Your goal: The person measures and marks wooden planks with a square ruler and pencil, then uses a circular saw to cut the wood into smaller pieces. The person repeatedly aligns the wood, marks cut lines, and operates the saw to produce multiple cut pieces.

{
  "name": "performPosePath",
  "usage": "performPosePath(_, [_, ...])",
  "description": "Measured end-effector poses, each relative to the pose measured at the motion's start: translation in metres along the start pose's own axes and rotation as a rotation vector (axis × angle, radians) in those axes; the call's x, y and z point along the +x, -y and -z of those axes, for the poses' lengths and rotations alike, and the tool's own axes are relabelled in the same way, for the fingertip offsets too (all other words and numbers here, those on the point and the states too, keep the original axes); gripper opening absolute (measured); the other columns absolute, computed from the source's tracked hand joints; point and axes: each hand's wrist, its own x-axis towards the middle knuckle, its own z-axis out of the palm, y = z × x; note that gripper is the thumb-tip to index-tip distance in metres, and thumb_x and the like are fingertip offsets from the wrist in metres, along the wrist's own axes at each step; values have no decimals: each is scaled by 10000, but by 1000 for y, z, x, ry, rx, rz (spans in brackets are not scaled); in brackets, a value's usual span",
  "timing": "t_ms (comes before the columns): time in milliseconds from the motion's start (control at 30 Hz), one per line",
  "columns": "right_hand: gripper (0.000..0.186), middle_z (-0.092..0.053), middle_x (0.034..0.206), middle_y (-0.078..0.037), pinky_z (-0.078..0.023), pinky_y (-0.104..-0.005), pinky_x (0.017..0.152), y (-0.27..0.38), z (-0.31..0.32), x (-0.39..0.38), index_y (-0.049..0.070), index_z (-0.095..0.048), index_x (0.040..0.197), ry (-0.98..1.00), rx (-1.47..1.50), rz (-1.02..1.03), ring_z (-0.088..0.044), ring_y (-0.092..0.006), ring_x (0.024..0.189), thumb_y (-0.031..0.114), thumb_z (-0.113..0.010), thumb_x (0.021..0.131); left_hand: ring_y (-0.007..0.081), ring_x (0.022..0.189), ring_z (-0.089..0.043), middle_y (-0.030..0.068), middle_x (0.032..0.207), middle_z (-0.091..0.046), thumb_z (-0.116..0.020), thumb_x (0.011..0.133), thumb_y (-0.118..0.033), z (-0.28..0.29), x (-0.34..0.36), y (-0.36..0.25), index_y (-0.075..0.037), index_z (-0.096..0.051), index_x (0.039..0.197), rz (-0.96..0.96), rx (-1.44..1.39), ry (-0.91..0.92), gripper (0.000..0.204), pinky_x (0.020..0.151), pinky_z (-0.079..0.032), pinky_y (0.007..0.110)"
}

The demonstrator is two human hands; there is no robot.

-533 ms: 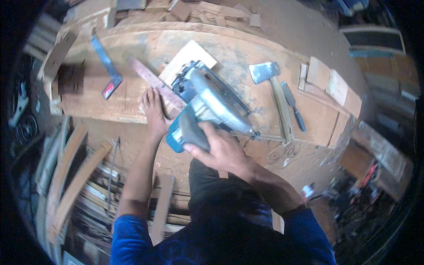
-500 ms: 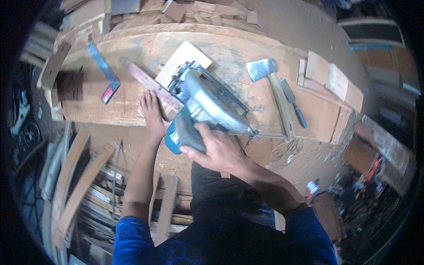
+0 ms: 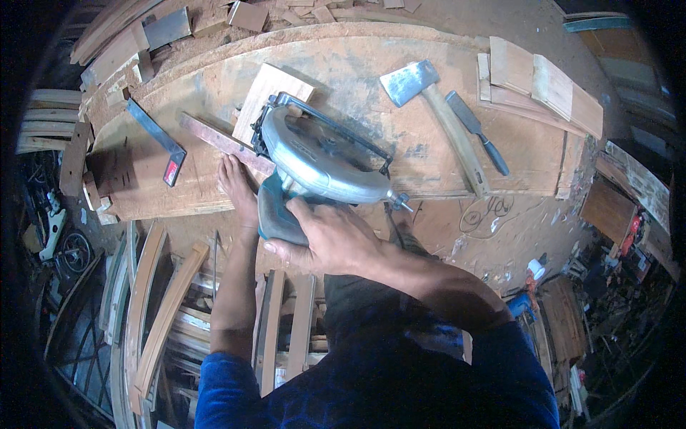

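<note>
My right hand [image 3: 325, 232] is wrapped round the rear handle of a circular saw [image 3: 314, 154] with a teal body and silver blade guard. The saw rests over a pale board [image 3: 263, 104], whose far end sticks out beyond it. Along the saw's left side lies a straight reddish strip [image 3: 211, 137]. My left hand [image 3: 237, 187] holds the near part of that strip down, fingers at its left edge. Its thumb is hidden, and so is the blade's contact with the board.
A workbench [image 3: 343, 64] carries a try square [image 3: 161, 139] at left, and an axe [image 3: 443, 121] and a chisel [image 3: 479, 132] at right. Thin boards [image 3: 539, 82] are stacked at its right end. Curved timber pieces [image 3: 168, 314] stand at lower left; offcuts [image 3: 246, 16] lie beyond the bench.
The view has turned and shifted, so the bench and its tools appear moved. Both hands keep the same hold, and the saw stays at about the same place on the board.
</note>
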Motion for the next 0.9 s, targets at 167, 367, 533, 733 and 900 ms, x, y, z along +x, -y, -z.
performPosePath(167, [712, -686, 770, -278, -592, -541, 680, 0, -2, 0, -59, -520, 1196, -62, -31, 33, -726, -461, 736, 615, -588, 978, 459, 1525, -252, 274, 1649, -303, -653, 874, -355, 3, 1, -5, 15, -286, 1607, 34, 0, 12, 899, 1255, -145, 555])
performPosePath(367, [724, -690, 790, -276, -594, -529, 675, 1, -3, 2, -77, -521, 1208, -39, 26, 24, -726, -463, 739, 606, -594, 980, 456, 1537, -238, 278, 1651, -298, -650, 881, -405, 1, 0, -2, 21, -287, 1605, 55, -17, 27, 915, 1262, -121, 557])
performPosePath(533, [727, -691, 791, -275, -596, -523, 675, 1, -1, 4, -77, -520, 1217, 8, 25, -4, -727, -455, 733, 603, -605, 973, 466, 1539, -229, 299, 1659, -263, -656, 879, -469, 1, -1, -5, 15, -276, 1613, 51, -5, 22, 958, 1260, -122, 566])
performPosePath(733, [733, -693, 783, -271, -599, -522, 682, 2, -4, 6, -78, -534, 1221, -43, 2, 14, -730, -446, 732, 605, -610, 966, 497, 1529, -222, 336, 1660, -206, -629, 927, -446, 0, -6, 2, 1, -262, 1622, 25, 8, 40, 905, 1254, -134, 581])
performPosePath(900, [741, -694, 783, -271, -601, -517, 690, 4, -3, 9, -79, -541, 1229, -35, 8, 5, -736, -437, 743, 610, -610, 965, 511, 1504, -263, 331, 1650, -238, -606, 968, -349, 0, -6, 4, -6, -269, 1619, -52, 21, 16, 810, 1241, -178, 590])
